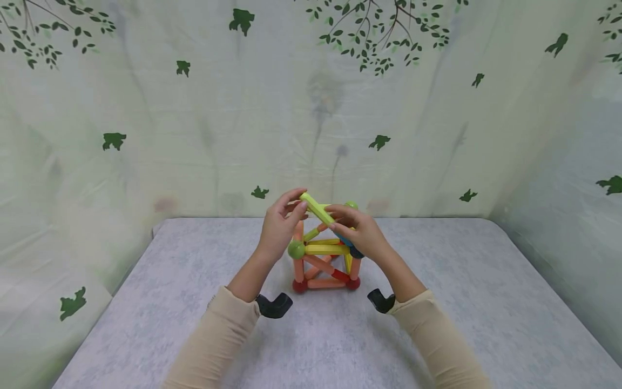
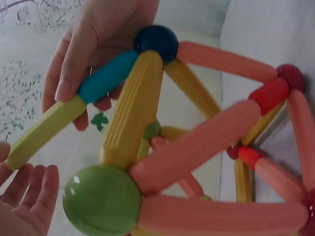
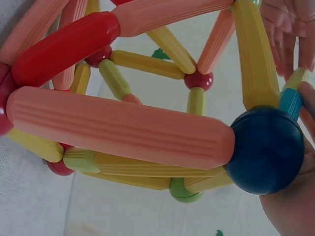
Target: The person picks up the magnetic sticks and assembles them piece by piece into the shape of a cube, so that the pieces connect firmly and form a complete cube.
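Note:
Both hands are at a lime-and-teal rod (image 1: 317,207) slanting above a frame of coloured rods and balls. My left hand (image 1: 278,227) pinches its raised lime end between thumb and fingertips. Lower down, the right hand (image 1: 360,229) grips the rod, its thumb where lime meets teal in the left wrist view. There the teal end meets a dark blue ball (image 2: 156,43) at a top corner of the frame. A yellow rod (image 2: 133,108) joins that ball to a large green ball (image 2: 102,200). Part of the frame's far side is hidden behind the hands in the head view.
The frame stands on a grey table, with red balls (image 1: 299,286) and pink rods (image 1: 326,283) at its base. Black wrist mounts (image 1: 275,306) jut inward near its front. A pale leaf-printed curtain (image 1: 209,119) hangs behind the table.

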`<state>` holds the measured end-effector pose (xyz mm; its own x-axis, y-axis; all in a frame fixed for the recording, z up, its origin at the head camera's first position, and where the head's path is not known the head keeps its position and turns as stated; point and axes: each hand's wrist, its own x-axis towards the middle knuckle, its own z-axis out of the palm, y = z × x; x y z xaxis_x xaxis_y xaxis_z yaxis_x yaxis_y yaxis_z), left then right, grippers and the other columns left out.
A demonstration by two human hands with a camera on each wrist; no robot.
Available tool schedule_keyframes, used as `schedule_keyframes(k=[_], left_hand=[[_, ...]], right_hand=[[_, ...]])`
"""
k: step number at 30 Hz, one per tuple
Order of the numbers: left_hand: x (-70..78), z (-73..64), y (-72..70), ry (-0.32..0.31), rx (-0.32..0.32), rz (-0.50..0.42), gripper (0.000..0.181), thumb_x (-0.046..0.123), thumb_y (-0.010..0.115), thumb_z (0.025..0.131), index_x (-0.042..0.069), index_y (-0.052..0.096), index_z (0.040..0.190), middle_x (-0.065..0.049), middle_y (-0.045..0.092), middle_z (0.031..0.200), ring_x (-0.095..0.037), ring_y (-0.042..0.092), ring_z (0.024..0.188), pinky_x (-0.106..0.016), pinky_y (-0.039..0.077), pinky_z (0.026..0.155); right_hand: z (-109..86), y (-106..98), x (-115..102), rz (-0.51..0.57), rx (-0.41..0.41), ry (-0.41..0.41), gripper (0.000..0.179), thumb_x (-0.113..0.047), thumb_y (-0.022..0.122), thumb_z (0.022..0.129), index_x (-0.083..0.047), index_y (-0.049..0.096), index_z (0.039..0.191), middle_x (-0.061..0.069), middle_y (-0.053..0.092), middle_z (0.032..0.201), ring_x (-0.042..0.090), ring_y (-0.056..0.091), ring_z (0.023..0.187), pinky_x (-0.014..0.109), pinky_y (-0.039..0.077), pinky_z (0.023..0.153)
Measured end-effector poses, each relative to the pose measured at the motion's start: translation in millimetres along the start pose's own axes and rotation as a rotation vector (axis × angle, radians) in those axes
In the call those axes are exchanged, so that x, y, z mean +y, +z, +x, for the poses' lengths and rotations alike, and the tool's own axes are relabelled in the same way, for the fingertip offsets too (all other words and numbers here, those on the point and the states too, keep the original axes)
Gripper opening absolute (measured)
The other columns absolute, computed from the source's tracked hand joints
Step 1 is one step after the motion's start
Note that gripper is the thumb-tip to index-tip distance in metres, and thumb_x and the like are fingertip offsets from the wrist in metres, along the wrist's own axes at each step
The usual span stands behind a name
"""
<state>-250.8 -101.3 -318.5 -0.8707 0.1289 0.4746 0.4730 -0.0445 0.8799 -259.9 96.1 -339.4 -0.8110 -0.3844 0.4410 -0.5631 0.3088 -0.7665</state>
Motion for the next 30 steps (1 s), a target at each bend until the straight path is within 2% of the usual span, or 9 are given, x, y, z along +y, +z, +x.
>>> schedule_keyframes(k=[4,6,9,14,16,19,23,27,30], left_hand=[[0.2,2.0,-7.5,-0.072,-0.025,0.091,0.037,0.011,0.051,0.092,0.002,0.047,0.128,-0.016,0.052,0.115,-0.029,0.052,0.102,-0.043,0.044,0.085],[-8.1,3.4,-11.7,-0.101,-0.03,0.163,0.039,0.012,0.052,0.092,0.004,0.045,0.13,-0.015,0.053,0.115,-0.029,0.052,0.102,-0.042,0.042,0.087],[-29.6,7.2,-18.5,-0.147,-0.044,0.27,0.041,0.015,0.054,0.091,0.009,0.045,0.13,-0.011,0.053,0.113,-0.025,0.05,0.101,-0.041,0.042,0.086],[-48.3,10.8,-23.7,-0.157,-0.11,0.421,0.042,0.017,0.054,0.09,0.009,0.045,0.13,-0.012,0.049,0.114,-0.028,0.047,0.1,-0.04,0.043,0.081],[-51.8,11.7,-23.8,-0.172,-0.139,0.431,0.042,0.018,0.053,0.091,0.01,0.044,0.131,-0.012,0.049,0.113,-0.028,0.046,0.099,-0.038,0.045,0.076],[-54.7,11.8,-23.2,-0.246,-0.166,0.411,0.046,0.022,0.05,0.092,0.017,0.039,0.136,-0.008,0.05,0.112,-0.024,0.046,0.094,-0.034,0.044,0.067],[-56.2,10.9,-22.9,-0.329,-0.185,0.413,0.046,0.026,0.046,0.094,0.025,0.034,0.139,-0.008,0.049,0.114,-0.02,0.045,0.076,-0.028,0.037,0.054],[-55.8,11.3,-22.8,-0.327,-0.201,0.429,0.044,0.022,0.043,0.095,0.024,0.036,0.138,-0.01,0.049,0.116,-0.02,0.04,0.067,-0.025,0.032,0.046],[-54.8,11.9,-22.1,-0.32,-0.204,0.445,0.044,0.02,0.042,0.094,0.021,0.038,0.138,-0.01,0.049,0.118,-0.021,0.043,0.077,-0.025,0.032,0.046]], right_hand=[[6.1,0,-5,-0.037,-0.034,0.061,0.036,-0.016,0.059,0.087,-0.009,0.056,0.122,0.01,0.063,0.101,0.021,0.061,0.087,0.039,0.047,0.079],[9.5,1,-4,-0.071,-0.047,0.112,0.035,-0.017,0.06,0.087,-0.011,0.057,0.121,0.006,0.065,0.095,0.019,0.061,0.086,0.038,0.047,0.079],[15.0,3,7,-0.078,-0.066,0.181,0.033,-0.017,0.06,0.087,-0.015,0.058,0.119,-0.001,0.067,0.086,0.016,0.061,0.085,0.036,0.048,0.077],[18.1,5,6,-0.118,-0.081,0.25,0.03,-0.015,0.06,0.087,-0.014,0.06,0.116,0.001,0.066,0.09,0.015,0.061,0.083,0.033,0.048,0.073],[19.2,5,6,-0.158,-0.088,0.255,0.029,-0.016,0.06,0.087,-0.014,0.06,0.116,0.004,0.065,0.094,0.014,0.06,0.081,0.032,0.048,0.071],[20.7,6,6,-0.207,-0.096,0.267,0.029,-0.017,0.06,0.087,-0.013,0.06,0.116,0.006,0.063,0.098,0.013,0.059,0.082,0.031,0.049,0.069],[22.2,7,7,-0.252,-0.109,0.29,0.029,-0.019,0.06,0.087,-0.013,0.06,0.116,0.004,0.061,0.102,0.014,0.059,0.087,0.028,0.049,0.07],[22.8,7,7,-0.28,-0.126,0.298,0.029,-0.019,0.06,0.087,-0.012,0.06,0.116,0.005,0.061,0.104,0.015,0.059,0.09,0.028,0.05,0.071],[22.8,7,7,-0.297,-0.135,0.301,0.029,-0.019,0.06,0.087,-0.011,0.06,0.116,0.005,0.062,0.102,0.016,0.06,0.09,0.029,0.05,0.071]])
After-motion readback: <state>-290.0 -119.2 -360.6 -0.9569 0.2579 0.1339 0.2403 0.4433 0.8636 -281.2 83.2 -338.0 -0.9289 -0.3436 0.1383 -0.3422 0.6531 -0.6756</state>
